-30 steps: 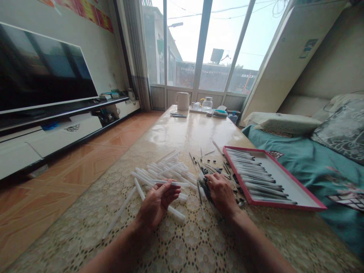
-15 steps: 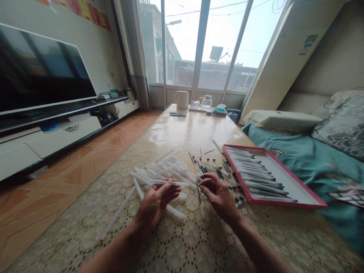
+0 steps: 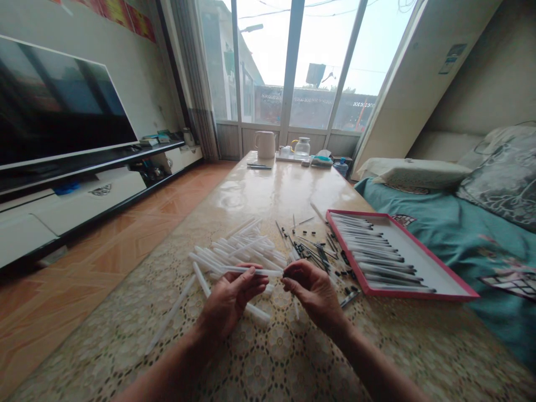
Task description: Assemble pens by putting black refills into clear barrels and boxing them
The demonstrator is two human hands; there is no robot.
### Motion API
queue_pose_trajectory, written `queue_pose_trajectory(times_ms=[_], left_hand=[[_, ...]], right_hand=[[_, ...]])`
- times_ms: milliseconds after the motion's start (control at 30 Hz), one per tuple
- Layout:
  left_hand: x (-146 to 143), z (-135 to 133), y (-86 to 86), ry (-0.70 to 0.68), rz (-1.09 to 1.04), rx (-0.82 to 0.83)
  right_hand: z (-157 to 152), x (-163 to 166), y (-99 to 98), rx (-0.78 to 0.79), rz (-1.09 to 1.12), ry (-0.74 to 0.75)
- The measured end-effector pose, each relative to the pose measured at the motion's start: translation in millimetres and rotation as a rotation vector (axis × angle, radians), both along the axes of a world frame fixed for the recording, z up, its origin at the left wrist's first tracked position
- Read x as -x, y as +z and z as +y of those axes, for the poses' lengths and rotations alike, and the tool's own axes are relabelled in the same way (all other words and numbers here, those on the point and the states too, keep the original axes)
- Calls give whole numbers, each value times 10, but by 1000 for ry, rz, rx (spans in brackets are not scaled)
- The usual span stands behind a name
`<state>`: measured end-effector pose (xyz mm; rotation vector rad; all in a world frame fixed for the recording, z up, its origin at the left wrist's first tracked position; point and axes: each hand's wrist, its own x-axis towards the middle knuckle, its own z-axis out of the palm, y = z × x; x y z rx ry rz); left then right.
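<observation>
My left hand [image 3: 237,290] is closed around a white translucent pen barrel [image 3: 262,272], held level and pointing right. At the barrel's right end my right hand [image 3: 312,287] pinches a small dark piece, probably a black pen plug [image 3: 285,275]; the fingers hide most of it. Whether the piece has entered the barrel I cannot tell. Behind my left hand lies a pile of white pen barrels [image 3: 243,245]. Black plugs and thin pen refills [image 3: 312,254] are scattered beyond my right hand. A red-rimmed tray [image 3: 435,265] to the right holds a row of pens [image 3: 381,254].
The table [image 3: 251,363] has a lace-patterned cover. A pitcher [image 3: 265,145], a glass jug [image 3: 302,147] and a tissue pack [image 3: 321,159] stand at its far end. A teal-covered sofa [image 3: 439,218] borders the right side; a TV cabinet [image 3: 100,187] stands across the floor on the left.
My right hand has moved left, bringing its fingertips from a gap away to the barrel's right end. My left hand keeps the barrel nearly in place. The view has shifted slightly.
</observation>
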<state>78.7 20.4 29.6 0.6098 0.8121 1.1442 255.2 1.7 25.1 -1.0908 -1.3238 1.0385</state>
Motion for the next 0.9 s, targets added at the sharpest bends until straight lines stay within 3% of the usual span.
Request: queue_pose_trajectory(times_ms=[500, 767, 900], left_hand=[[-21, -11, -16, -39, 27, -33], [-23, -7, -29, -109, 44, -74], [-19, 7, -23, -44, 29, -41]], right_hand=[[8, 20, -53, 52, 38, -24], [0, -49, -143, -10, -236, 22], [-14, -55, -122, -53, -304, 48]])
